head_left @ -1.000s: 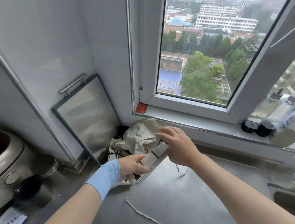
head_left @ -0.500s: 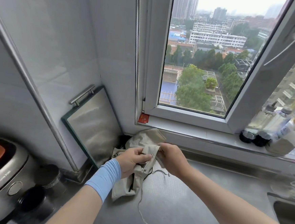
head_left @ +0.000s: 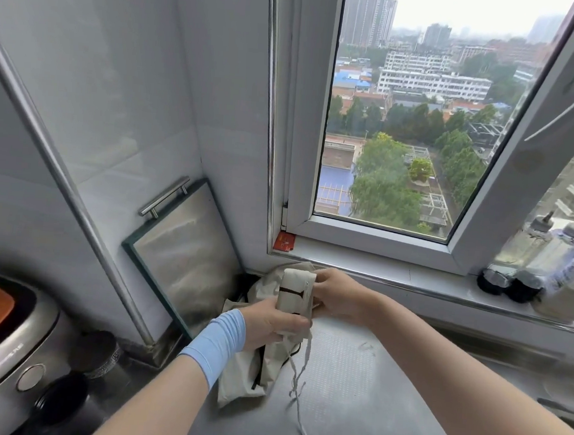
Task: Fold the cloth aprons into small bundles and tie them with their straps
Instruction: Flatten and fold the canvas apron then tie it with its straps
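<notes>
Since a moment ago both hands have lifted the apron (head_left: 295, 295) off the surface (head_left: 361, 394) into an upright folded strip. Left hand (head_left: 270, 322) pinches its lower part; right hand (head_left: 336, 298) pinches the top edge. White strap (head_left: 299, 386) dangles loose; slackening either grip could unroll the fold.

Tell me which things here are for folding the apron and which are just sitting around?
For the job:
- folded apron, gripped by left hand and right hand
- its white strap, dangling
- more cloth behind

Just sitting around:
- steel board leaning on the wall
- bottles on the sill
- cooker
</notes>
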`<state>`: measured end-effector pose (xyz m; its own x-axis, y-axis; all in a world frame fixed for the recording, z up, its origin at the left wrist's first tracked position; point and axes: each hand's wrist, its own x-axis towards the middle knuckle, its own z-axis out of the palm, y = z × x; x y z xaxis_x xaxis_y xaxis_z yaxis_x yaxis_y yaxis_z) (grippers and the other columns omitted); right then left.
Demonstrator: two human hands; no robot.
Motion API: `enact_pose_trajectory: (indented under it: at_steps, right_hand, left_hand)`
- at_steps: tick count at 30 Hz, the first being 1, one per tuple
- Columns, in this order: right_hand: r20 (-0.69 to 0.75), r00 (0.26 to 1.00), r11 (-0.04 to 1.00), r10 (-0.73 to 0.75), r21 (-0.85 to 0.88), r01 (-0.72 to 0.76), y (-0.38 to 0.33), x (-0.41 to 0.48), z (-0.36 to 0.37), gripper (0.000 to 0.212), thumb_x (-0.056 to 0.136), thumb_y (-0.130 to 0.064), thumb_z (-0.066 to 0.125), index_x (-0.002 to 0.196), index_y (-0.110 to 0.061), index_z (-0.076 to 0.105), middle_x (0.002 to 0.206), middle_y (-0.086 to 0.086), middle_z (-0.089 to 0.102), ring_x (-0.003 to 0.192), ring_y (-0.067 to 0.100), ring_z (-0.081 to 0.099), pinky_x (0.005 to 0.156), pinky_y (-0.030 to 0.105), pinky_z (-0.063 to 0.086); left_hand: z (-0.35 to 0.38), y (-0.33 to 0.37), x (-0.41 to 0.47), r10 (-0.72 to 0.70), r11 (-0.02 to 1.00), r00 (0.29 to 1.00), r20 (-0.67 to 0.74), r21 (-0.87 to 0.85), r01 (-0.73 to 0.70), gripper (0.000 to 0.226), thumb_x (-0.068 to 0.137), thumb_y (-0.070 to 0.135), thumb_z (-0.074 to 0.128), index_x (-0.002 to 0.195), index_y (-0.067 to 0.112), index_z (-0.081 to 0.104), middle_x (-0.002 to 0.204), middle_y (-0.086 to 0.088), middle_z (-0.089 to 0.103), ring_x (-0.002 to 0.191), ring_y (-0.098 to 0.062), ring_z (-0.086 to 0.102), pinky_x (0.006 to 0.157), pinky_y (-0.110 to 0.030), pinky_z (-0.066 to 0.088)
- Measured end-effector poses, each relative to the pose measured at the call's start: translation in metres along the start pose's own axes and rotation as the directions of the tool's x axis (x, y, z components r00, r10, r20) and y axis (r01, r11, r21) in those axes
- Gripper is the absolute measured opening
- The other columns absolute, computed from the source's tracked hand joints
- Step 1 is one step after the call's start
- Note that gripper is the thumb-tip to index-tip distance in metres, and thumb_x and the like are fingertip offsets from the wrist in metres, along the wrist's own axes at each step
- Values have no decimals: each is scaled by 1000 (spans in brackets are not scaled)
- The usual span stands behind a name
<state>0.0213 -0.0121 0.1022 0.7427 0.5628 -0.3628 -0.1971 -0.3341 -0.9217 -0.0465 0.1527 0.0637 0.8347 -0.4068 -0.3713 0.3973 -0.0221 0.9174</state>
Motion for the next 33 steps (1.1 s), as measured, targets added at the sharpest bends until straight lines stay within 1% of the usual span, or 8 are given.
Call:
enact_pose_trajectory:
  at_steps: [2, 5, 11, 19, 22, 25, 28, 33]
  right_hand:
    - [173, 985, 979, 13, 196, -48, -3, -3, -6, 26, 92, 7, 47, 110, 6, 66, 105, 21, 71, 97, 34, 69, 98, 52, 51]
    - [296, 955, 949, -13, 306, -82, -9, -10, -6, 28, 93, -15, 55, 114, 1, 62, 111, 19, 64, 99, 29, 63, 90, 38, 54]
    - [-38, 998, 992, -53, 115, 57, -13, 5, 3, 27, 86, -18, 76, 107, -2, 68, 94, 13, 71, 82, 22, 70, 68, 33, 57]
    - [-108, 991, 973, -82, 205, 103, -23, 4, -2, 27, 84, -16, 76, 108, -5, 68, 99, 13, 72, 87, 23, 69, 84, 39, 58]
    - [-68, 994, 937, -86, 333, 104, -22, 1, 8, 23, 93, -25, 66, 108, -7, 65, 92, 11, 68, 76, 20, 65, 73, 35, 54]
    - [167, 985, 860, -38, 507, -52, -12, -1, 12, 32, 84, -31, 59, 108, -10, 63, 87, 8, 60, 73, 22, 58, 76, 38, 50]
    - [283, 959, 929, -19, 360, -88, -6, -8, 15, 35, 86, -19, 60, 119, -9, 64, 98, 9, 63, 76, 25, 58, 74, 36, 54]
    - [106, 994, 1000, 18, 13, -20, -11, -11, 11, 23, 93, -10, 65, 113, -4, 71, 85, 12, 71, 65, 14, 61, 63, 26, 51]
  left_hand:
    - [-6, 1, 2, 28, 999, 998, 64, 34, -30, 56, 83, 8, 67, 136, 20, 49, 131, -12, 59, 120, -23, 56, 110, -45, 39]
    - [-11, 6, 3, 51, 995, 996, 75, 85, -58, 57, 82, 3, 66, 134, 19, 51, 130, -16, 56, 117, -25, 54, 103, -44, 43]
    - [-3, 23, 1, 59, 978, 997, -46, 204, -48, 51, 68, 10, 71, 118, 9, 58, 85, -5, 54, 76, -16, 52, 70, -34, 43]
    - [-7, 27, -6, 165, 986, 970, -181, 56, -157, 60, 79, 53, 72, 127, 20, 57, 117, -10, 69, 107, -30, 67, 94, -49, 51]
    - [-8, 29, -10, 221, 975, 939, -262, 46, -217, 46, 83, 42, 71, 119, 15, 64, 111, -15, 71, 99, -32, 68, 94, -53, 51]
    - [-15, 31, -13, 218, 967, 915, -339, -51, -249, 43, 87, 26, 68, 123, 5, 57, 110, -19, 70, 89, -31, 68, 92, -51, 52]
    - [-22, 36, -20, 170, 963, 912, -373, -132, -233, 53, 82, 27, 69, 125, 1, 52, 113, -19, 69, 98, -36, 67, 92, -51, 53]
    - [-25, 42, -27, 135, 949, 947, -291, -238, -208, 40, 88, 29, 60, 114, -1, 59, 104, -20, 68, 88, -28, 68, 75, -37, 60]
